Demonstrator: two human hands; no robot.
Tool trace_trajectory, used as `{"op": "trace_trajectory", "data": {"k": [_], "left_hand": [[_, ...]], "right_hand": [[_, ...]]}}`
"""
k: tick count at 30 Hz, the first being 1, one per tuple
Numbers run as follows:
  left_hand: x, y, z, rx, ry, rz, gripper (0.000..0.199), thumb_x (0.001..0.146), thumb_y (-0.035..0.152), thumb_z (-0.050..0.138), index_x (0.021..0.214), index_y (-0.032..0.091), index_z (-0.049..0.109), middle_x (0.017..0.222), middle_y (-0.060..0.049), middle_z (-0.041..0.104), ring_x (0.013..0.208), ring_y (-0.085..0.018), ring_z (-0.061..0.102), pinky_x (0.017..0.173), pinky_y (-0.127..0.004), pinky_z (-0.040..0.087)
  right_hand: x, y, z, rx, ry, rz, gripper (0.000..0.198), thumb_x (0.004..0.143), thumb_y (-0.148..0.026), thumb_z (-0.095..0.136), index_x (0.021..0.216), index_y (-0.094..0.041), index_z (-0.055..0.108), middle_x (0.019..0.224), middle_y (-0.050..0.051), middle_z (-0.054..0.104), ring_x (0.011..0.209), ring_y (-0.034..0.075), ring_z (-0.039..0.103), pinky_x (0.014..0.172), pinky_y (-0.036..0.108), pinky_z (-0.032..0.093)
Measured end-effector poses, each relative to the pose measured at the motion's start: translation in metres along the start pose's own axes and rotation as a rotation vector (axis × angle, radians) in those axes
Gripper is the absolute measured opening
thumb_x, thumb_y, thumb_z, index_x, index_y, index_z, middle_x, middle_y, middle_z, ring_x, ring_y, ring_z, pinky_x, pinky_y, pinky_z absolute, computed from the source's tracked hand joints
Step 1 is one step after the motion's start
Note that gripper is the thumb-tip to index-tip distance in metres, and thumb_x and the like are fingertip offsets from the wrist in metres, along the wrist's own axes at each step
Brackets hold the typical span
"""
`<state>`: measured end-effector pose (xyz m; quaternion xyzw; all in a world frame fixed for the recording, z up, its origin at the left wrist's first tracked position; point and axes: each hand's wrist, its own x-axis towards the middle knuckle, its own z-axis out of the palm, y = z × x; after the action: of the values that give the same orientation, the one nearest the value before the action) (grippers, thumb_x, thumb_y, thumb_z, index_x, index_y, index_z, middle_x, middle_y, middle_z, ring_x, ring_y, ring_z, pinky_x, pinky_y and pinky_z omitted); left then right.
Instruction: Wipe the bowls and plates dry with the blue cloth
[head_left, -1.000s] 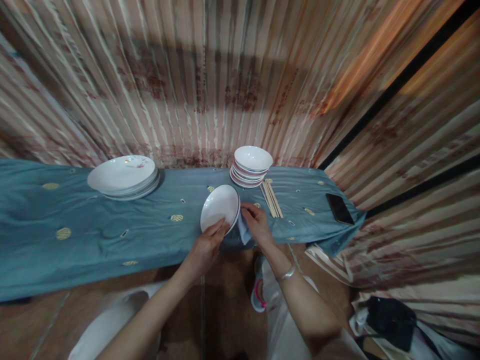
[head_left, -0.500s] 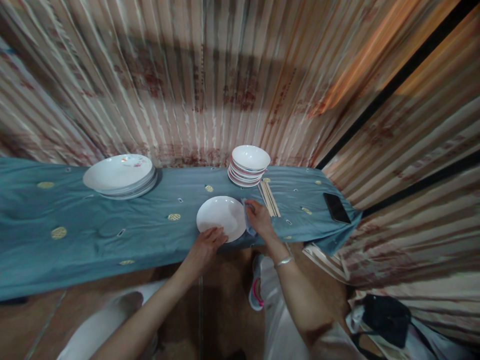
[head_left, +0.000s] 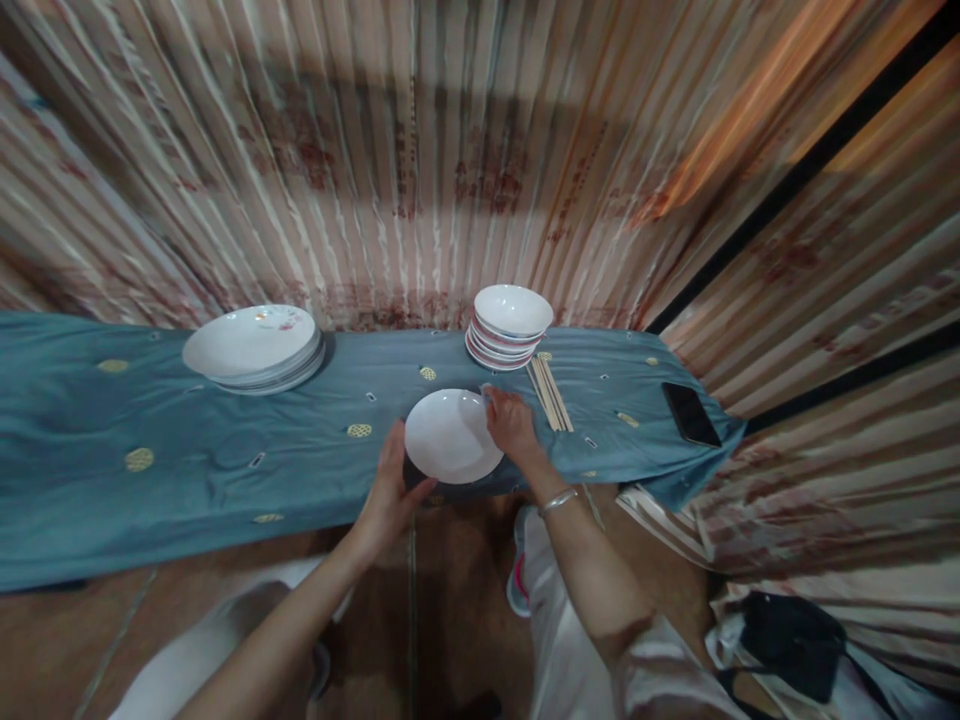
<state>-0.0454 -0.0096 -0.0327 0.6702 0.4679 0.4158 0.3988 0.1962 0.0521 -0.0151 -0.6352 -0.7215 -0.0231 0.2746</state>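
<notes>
A white plate (head_left: 453,436) is at the front edge of the cloth-covered table, between my hands. My left hand (head_left: 391,490) cups its lower left rim, the fingers along the side and the thumb at the near edge. At the right rim is my right hand (head_left: 513,428), fingers closed on a greyish-blue cloth (head_left: 486,390). Most of that cloth is hidden behind the fingers. Beyond the plate stands a stack of white bowls (head_left: 513,308) with red-marked rims. Several light chopsticks (head_left: 550,394) lie right of the bowls.
A stack of larger white plates (head_left: 251,342), the top one flower-patterned, stands at the left on the blue tablecloth (head_left: 67,480). Near the table's right end lies a black phone (head_left: 690,413). Pleated curtains (head_left: 360,170) hang behind, and a dark bag (head_left: 793,645) is at lower right.
My left hand has moved from the plate's near inner surface to its left outer rim. My right hand with the cloth has turned slightly at the right rim. The whole view has shifted slightly.
</notes>
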Motion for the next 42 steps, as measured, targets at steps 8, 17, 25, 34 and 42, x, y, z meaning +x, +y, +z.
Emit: {"op": "trace_trajectory", "data": {"k": [8,17,25,34,42], "left_hand": [[-0.001,0.009,-0.003,-0.675,0.026,-0.412,0.098,0.066,0.036,0.082,0.151,0.019,0.037,0.160,-0.016,0.036,0.149,-0.034,0.029,0.121,-0.046,0.026],[-0.002,0.015,-0.006,-0.918,0.101,-0.553,0.109,0.065,0.021,0.082,0.156,0.025,0.022,0.159,-0.015,0.038,0.143,-0.032,0.042,0.116,-0.049,0.038],[-0.003,0.014,-0.009,-0.976,0.098,-0.568,0.098,0.072,0.013,0.074,0.155,0.026,0.024,0.158,-0.015,0.040,0.142,-0.031,0.043,0.116,-0.051,0.037],[-0.003,0.016,-0.011,-0.990,0.111,-0.590,0.093,0.072,0.010,0.073,0.153,0.026,0.029,0.153,-0.014,0.048,0.138,-0.028,0.048,0.115,-0.048,0.039],[0.000,0.020,-0.013,-1.003,0.119,-0.518,0.064,0.064,0.002,0.070,0.124,0.022,0.058,0.105,-0.003,0.071,0.104,-0.019,0.065,0.102,-0.039,0.049]], "right_hand": [[0.019,-0.025,0.002,-0.082,-0.141,0.022,0.045,0.088,-0.004,0.050,0.131,-0.013,0.058,0.112,0.016,0.073,0.101,0.024,0.068,0.101,0.042,0.049],[0.025,-0.043,0.023,0.099,-0.093,-0.136,0.046,0.087,-0.001,0.044,0.129,-0.012,0.060,0.122,0.017,0.069,0.116,0.025,0.062,0.111,0.046,0.044],[0.033,-0.069,0.033,0.203,-0.185,-0.158,0.051,0.076,0.007,0.045,0.118,-0.013,0.067,0.122,0.012,0.070,0.116,0.022,0.062,0.113,0.041,0.040],[0.017,-0.090,0.023,0.381,-0.287,-0.256,0.048,0.078,0.004,0.046,0.113,-0.017,0.072,0.125,0.008,0.071,0.118,0.021,0.063,0.109,0.038,0.044],[-0.011,-0.101,0.003,0.466,-0.398,-0.314,0.043,0.078,0.002,0.049,0.103,-0.021,0.076,0.124,0.005,0.072,0.117,0.019,0.064,0.106,0.035,0.047]]}}
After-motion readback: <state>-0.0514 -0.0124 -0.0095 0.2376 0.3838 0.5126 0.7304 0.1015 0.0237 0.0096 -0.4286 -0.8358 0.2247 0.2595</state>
